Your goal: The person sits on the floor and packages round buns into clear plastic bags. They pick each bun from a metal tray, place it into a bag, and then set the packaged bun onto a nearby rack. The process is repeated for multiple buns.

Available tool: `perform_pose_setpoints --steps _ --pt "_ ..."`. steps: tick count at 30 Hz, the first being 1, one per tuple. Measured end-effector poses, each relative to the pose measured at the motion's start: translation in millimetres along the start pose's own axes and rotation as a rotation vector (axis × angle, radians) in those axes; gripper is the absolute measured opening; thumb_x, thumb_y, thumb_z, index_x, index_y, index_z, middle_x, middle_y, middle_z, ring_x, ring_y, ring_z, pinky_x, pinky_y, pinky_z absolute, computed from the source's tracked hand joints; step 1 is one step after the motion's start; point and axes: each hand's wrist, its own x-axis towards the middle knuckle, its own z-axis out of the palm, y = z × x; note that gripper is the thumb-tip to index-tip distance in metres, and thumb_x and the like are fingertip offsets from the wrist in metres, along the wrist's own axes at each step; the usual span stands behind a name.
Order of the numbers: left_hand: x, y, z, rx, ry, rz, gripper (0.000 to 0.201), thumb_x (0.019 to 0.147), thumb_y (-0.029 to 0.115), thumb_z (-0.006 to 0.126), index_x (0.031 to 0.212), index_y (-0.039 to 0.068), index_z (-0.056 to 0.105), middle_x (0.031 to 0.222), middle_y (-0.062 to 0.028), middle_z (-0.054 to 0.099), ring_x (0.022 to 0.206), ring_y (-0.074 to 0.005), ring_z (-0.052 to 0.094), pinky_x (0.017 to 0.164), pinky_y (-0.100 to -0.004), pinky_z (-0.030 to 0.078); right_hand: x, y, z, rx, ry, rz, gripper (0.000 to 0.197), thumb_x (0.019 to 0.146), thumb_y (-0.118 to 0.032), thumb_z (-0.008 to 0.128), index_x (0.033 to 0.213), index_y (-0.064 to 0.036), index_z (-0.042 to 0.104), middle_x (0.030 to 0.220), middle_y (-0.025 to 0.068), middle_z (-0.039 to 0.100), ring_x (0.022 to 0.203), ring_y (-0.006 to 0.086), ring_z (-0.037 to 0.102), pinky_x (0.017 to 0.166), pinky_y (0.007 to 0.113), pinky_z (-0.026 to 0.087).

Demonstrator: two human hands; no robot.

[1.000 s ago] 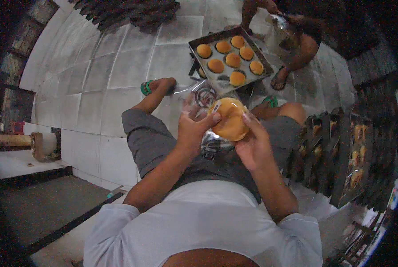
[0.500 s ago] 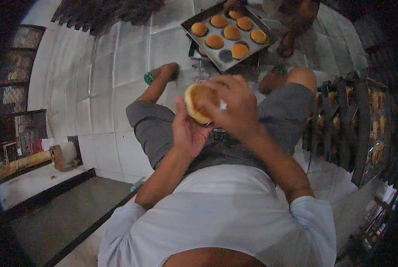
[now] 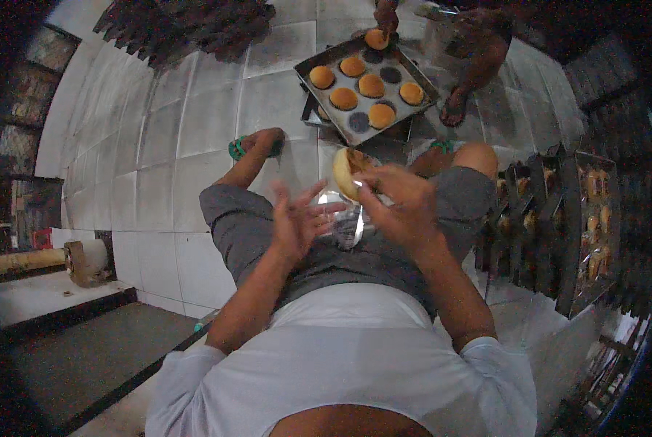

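A golden-brown bun (image 3: 344, 173) with a pale side is in my right hand (image 3: 406, 207), whose fingers and thumb pinch its near right edge. To the left, my left hand (image 3: 297, 222) is open, its fingers spread and empty. A crinkled clear plastic bag (image 3: 349, 224) shows between my hands, over my lap. Whether either hand touches the bag is hard to make out.
Ahead on the tiled floor is a metal tray (image 3: 313, 93) of buns, on top of another tray. At its far corner a co-worker's hand (image 3: 386, 16) holds a bun (image 3: 376, 38). Dark racks with packed goods (image 3: 595, 218) stand at right; a low ledge (image 3: 56, 295) lies left.
My left hand has come off the bun and spread its fingers; the bun stays with my right hand. The co-worker's hand has raised a bun from the tray, where more cups are bare.
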Motion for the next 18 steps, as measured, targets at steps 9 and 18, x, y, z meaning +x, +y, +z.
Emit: perform_pose_setpoints --steps 9,18 --pt "28 -7 59 -0.546 -0.608 -0.263 0.101 0.09 0.086 0.045 0.154 0.008 0.044 0.151 -0.0214 0.053 0.138 -0.0403 0.053 0.117 -0.0581 0.041 -30 -44 -53 0.184 -0.227 0.642 0.013 0.086 -0.008 0.08 0.098 -0.0029 0.077 0.093 0.0121 0.076 0.085 0.027 0.075 0.078 0.035 0.059" --pt "10 -1 91 -0.291 -0.34 -0.081 0.082 0.097 0.074 0.051 0.143 0.006 0.051 0.14 -0.0245 0.058 0.13 -0.0405 0.059 0.109 -0.0695 0.045 -37 -82 -9 -0.171 -0.419 0.07 0.015 0.087 -0.01 0.071 0.099 -0.002 0.069 0.095 0.0136 0.069 0.085 0.0321 0.07 0.072 0.046 0.057"
